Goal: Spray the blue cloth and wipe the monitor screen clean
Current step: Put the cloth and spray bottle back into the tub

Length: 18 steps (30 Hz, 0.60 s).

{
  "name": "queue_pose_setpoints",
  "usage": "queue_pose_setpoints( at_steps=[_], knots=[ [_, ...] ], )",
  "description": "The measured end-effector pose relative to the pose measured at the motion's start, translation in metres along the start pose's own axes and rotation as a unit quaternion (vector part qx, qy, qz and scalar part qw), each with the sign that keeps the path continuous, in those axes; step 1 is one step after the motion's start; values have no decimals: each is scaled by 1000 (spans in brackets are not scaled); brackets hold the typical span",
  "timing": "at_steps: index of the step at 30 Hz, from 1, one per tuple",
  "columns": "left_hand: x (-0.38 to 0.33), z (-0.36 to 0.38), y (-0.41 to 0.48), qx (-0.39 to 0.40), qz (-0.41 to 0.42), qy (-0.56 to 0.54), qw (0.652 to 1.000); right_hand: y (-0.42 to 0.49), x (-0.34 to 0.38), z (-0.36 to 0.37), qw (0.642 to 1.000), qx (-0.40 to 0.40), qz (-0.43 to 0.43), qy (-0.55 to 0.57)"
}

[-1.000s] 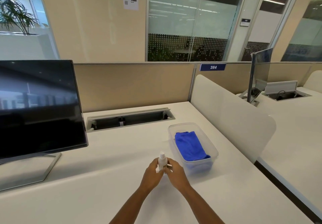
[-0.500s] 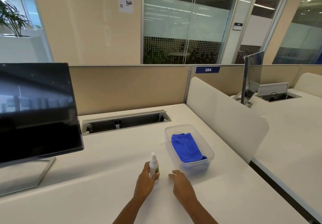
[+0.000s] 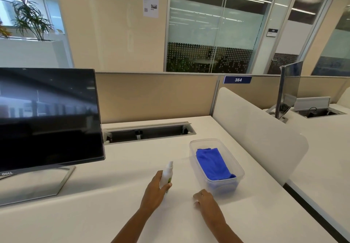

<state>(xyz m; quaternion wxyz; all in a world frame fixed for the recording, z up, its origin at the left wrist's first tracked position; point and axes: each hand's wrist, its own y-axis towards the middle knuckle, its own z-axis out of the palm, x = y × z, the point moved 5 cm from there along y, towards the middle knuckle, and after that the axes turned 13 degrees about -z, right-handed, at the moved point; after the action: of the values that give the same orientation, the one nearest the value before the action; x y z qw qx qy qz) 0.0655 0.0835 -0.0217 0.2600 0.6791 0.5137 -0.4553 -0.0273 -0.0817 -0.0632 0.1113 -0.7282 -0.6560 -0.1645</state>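
Note:
A folded blue cloth (image 3: 214,164) lies inside a clear plastic tub (image 3: 239,167) on the white desk, right of centre. My left hand (image 3: 154,191) grips a small white spray bottle (image 3: 167,173), which stands tilted on the desk just left of the tub. My right hand (image 3: 205,200) rests on the desk in front of the tub's near end, fingers loosely curled, holding nothing. The dark monitor screen (image 3: 47,117) stands on its silver stand at the far left.
An open cable tray (image 3: 149,132) is sunk into the desk behind the tub. A white rounded divider panel (image 3: 259,129) borders the desk on the right. A beige partition (image 3: 157,97) closes the back. Another monitor (image 3: 288,89) stands on the neighbouring desk.
My right hand has let go of the bottle and settled on the desk near the tub. My left hand keeps the bottle, moved slightly left. The view shifted a little.

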Motion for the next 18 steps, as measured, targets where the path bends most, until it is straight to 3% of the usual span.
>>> queue_pose_setpoints(
  at_steps=[5,10,14,18],
  knots=[
    [-1,-13,3,-6,7,15,1000,9,14,-20,987,-59,46,143],
    [0,-25,5,-9,6,35,999,31,46,-67,939,-152,34,306],
    [-2,-32,5,-8,5,57,998,47,72,-102,924,-174,-15,339],
    [-5,-39,4,-15,11,83,996,55,89,-119,938,-163,-61,299]
  ],
)
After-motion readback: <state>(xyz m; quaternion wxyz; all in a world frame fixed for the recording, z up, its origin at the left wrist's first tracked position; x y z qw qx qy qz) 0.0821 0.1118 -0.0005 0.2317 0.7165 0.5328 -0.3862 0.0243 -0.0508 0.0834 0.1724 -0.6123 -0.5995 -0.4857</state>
